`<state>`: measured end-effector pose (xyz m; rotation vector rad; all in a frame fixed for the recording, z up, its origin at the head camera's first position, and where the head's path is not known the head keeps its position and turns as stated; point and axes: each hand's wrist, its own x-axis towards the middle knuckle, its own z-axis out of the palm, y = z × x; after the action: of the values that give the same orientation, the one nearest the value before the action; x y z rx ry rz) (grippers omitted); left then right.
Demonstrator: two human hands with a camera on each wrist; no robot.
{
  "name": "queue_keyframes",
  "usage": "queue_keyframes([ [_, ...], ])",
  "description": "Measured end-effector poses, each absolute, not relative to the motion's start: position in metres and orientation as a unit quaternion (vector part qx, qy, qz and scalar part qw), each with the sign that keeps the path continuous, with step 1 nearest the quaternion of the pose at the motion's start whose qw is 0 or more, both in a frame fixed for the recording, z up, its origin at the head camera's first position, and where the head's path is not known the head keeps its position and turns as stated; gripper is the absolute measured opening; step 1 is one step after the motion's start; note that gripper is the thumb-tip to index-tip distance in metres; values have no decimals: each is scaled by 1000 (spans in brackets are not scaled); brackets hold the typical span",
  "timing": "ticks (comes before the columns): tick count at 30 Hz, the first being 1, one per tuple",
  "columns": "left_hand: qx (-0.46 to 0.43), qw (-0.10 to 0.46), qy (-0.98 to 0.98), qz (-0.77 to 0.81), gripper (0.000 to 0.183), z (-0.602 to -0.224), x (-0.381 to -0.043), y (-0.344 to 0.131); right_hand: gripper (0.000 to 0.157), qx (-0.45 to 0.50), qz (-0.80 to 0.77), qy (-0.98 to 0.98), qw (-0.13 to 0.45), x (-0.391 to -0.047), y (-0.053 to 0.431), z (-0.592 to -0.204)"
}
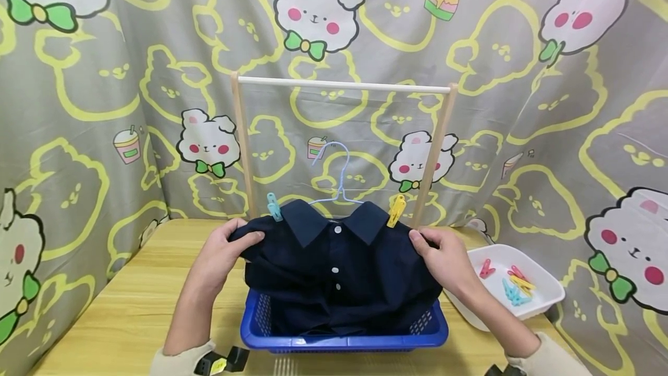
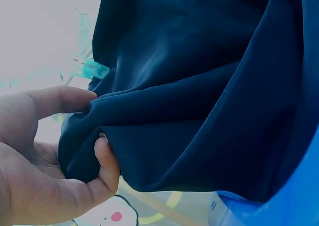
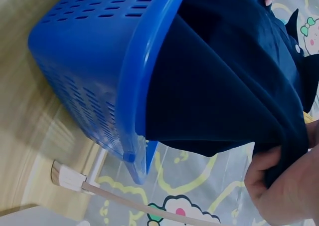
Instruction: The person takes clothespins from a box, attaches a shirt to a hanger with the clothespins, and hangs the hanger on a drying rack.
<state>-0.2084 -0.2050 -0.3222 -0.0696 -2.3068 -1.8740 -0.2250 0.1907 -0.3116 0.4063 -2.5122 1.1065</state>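
A dark navy shirt [image 1: 365, 271] with a collar and white buttons is spread between both hands, its lower part inside a blue plastic basket [image 1: 344, 342]. My left hand [image 1: 216, 254] pinches the shirt at its left shoulder, thumb in front; the left wrist view shows the fabric folded between thumb and fingers. On the other shoulder, my right hand [image 1: 443, 257] grips the cloth the same way. A light blue wire hanger [image 1: 341, 181] rises out of the collar. Beside the collar, a teal clothespin [image 1: 273, 208] clips the left shoulder and a yellow clothespin [image 1: 397, 211] the right.
Behind the basket stands a rack with wooden posts and a white rod [image 1: 344, 83]. At the right, a white tray [image 1: 548, 292] holds several red, yellow and teal clothespins [image 1: 516, 293]. A patterned curtain [image 1: 365, 33] encloses the wooden table [image 1: 151, 271].
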Motion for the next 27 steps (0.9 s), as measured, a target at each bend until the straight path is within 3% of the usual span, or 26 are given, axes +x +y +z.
queue_keyframes([
  [18, -22, 87, -763, -640, 23, -320, -209, -207, 32, 134, 364, -889, 242, -225, 191, -316],
  [27, -39, 99, -752, -651, 37, -322, -208, -212, 41, 135, 363, -882, 269, -222, 191, -309],
])
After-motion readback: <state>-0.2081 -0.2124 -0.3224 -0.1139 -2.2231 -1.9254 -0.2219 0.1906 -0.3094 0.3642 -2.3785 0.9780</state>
